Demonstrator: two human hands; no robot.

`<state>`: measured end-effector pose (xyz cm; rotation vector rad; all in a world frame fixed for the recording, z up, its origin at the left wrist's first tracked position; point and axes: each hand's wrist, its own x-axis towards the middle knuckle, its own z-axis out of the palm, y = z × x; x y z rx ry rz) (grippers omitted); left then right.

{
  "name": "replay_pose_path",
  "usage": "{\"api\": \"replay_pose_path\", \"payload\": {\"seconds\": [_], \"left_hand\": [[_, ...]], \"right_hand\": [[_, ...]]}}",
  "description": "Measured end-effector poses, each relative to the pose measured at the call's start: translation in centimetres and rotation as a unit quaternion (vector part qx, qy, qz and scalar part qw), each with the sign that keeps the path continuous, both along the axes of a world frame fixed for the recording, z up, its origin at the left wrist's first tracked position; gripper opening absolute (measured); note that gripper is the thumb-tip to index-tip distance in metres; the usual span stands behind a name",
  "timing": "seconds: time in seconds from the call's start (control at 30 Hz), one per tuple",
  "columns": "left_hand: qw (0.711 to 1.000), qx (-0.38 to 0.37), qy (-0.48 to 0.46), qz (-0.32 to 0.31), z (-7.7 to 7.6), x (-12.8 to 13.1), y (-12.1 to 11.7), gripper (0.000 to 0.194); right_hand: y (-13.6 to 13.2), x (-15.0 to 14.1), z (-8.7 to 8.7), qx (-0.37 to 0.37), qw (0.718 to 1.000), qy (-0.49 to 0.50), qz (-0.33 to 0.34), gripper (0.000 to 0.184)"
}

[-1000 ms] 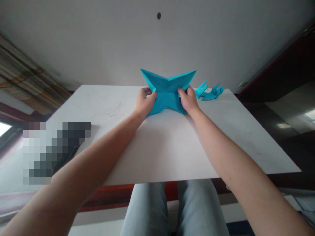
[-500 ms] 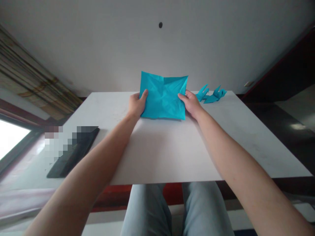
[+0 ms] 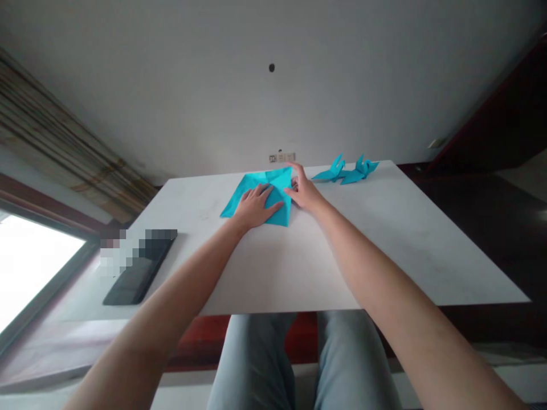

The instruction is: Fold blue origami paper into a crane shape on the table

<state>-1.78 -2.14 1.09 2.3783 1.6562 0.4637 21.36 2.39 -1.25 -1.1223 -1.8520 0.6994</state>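
Note:
A sheet of turquoise paper (image 3: 241, 192) lies flat on the white table (image 3: 384, 245), far from me. My left hand (image 3: 254, 206) rests palm down on its middle with the fingers spread. My right hand (image 3: 304, 191) sits at the paper's right edge, fingers stretched out and touching that edge. Neither hand holds anything. Two folded turquoise paper figures (image 3: 346, 171) stand at the back right of the table, beyond my right hand.
A dark flat device (image 3: 139, 270) lies near the table's left edge, partly blurred. A wall with a socket plate (image 3: 282, 157) stands behind the table. A window is at the left. My knees show under the near edge.
The paper was held upright in both hands, first as a pointed fold, then opened into a square. Now it lies flat on the table under my left palm.

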Motion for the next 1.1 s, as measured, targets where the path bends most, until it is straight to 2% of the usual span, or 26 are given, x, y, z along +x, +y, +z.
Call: {"api": "replay_pose_path", "payload": {"seconds": [0.13, 0.17, 0.23, 0.33, 0.4, 0.47, 0.6, 0.7, 0.8, 0.87, 0.93, 0.97, 1.0, 1.07, 1.1], "left_hand": [[0.995, -0.045, 0.071, 0.045, -0.2, -1.9, 0.9, 0.106], [0.993, -0.052, 0.077, 0.067, -0.1, -2.8, 1.3, 0.109], [0.988, -0.067, 0.09, 0.106, 0.3, -4.7, 2.0, 0.113], [0.979, -0.058, 0.119, 0.155, 1.1, -6.8, 1.2, 0.098], [0.972, -0.016, 0.16, 0.173, 1.4, -7.6, -1.6, 0.092], [0.977, 0.024, 0.157, 0.145, 1.4, -8.1, -6.2, 0.094], [0.987, -0.011, 0.083, 0.139, 0.4, -9.2, -17.2, 0.087], [0.985, -0.024, 0.077, 0.153, 0.0, -9.8, -22.3, 0.086], [0.984, -0.015, 0.08, 0.156, 0.1, -9.5, -23.6, 0.093], [0.987, -0.025, 0.06, 0.149, 0.4, -9.1, -23.4, 0.102], [0.988, -0.014, 0.034, 0.148, 0.5, -8.7, -23.1, 0.1], [0.99, -0.016, 0.024, 0.136, 0.4, -8.6, -23.0, 0.1], [0.991, -0.013, 0.013, 0.132, 0.3, -8.5, -23.0, 0.1], [0.991, 0.007, -0.013, 0.131, -0.2, -8.4, -23.1, 0.098], [0.99, 0.026, -0.03, 0.134, -0.5, -8.3, -23.2, 0.095]], "right_hand": [[-0.1, -0.2, 0.9, -0.011, 0.997, -0.064, 0.028, 0.034], [-0.1, -0.4, 1.0, -0.016, 0.995, -0.089, 0.04, 0.028], [-0.1, -0.7, 1.2, -0.021, 0.99, -0.127, 0.06, 0.03], [-0.2, -0.9, 1.3, -0.024, 0.991, -0.12, 0.058, 0.033], [-0.3, -0.9, 1.3, -0.032, 0.994, -0.098, 0.045, 0.032], [-0.4, -0.7, 1.4, -0.04, 0.996, -0.071, 0.032, 0.034], [-0.6, -0.5, 1.7, -0.034, 0.998, -0.043, 0.043, 0.035], [-0.7, -0.7, 2.1, -0.038, 0.997, -0.054, 0.051, 0.036], [-1.2, -1.5, 2.5, -0.064, 0.994, -0.071, 0.048, 0.036], [-2.1, -2.1, 3.0, -0.082, 0.989, -0.087, 0.086, 0.035], [-3.6, -2.8, 3.8, -0.088, 0.983, -0.126, 0.098, 0.044], [-4.4, -3.2, 4.4, -0.086, 0.981, -0.16, 0.075, 0.053], [-5.3, -3.7, 5.2, -0.075, 0.977, -0.2, 0.022, 0.057], [-6.8, -5.1, 7.2, 0.0, 0.962, -0.257, -0.091, 0.047], [-7.2, -6.1, 8.4, 0.051, 0.953, -0.279, -0.11, 0.042]]}}
